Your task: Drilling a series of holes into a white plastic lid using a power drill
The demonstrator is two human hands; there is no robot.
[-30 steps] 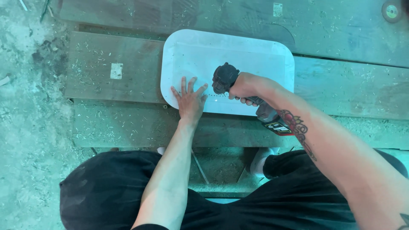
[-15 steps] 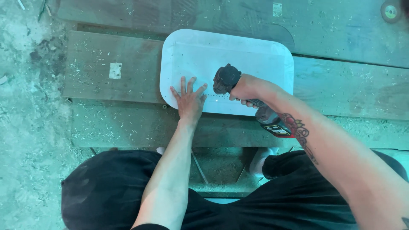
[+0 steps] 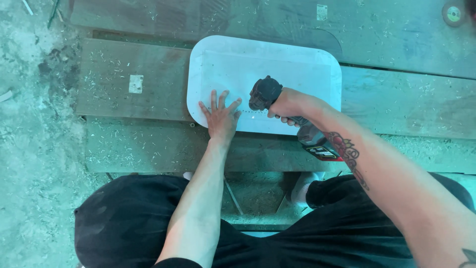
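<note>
A white rounded-corner panel (image 3: 267, 64) lies flat on dark wooden planks (image 3: 129, 104). My left hand (image 3: 220, 116) presses flat on the panel's near left corner, fingers spread. My right hand (image 3: 287, 105) grips a cordless drill (image 3: 265, 93) with a dark body and a red and black battery pack (image 3: 325, 149). The drill points straight down at the panel's near edge, just right of my left hand. A row of small holes runs along that edge.
Wood shavings cover the planks and the concrete floor (image 3: 34, 149) at left. A round disc (image 3: 452, 14) lies on the far right plank, a small pale tag (image 3: 135, 83) on the left plank. My knees in black trousers (image 3: 124, 223) are below.
The drill and my right hand have shifted slightly to the right along the panel's near edge. My left hand stays pressed in the same place.
</note>
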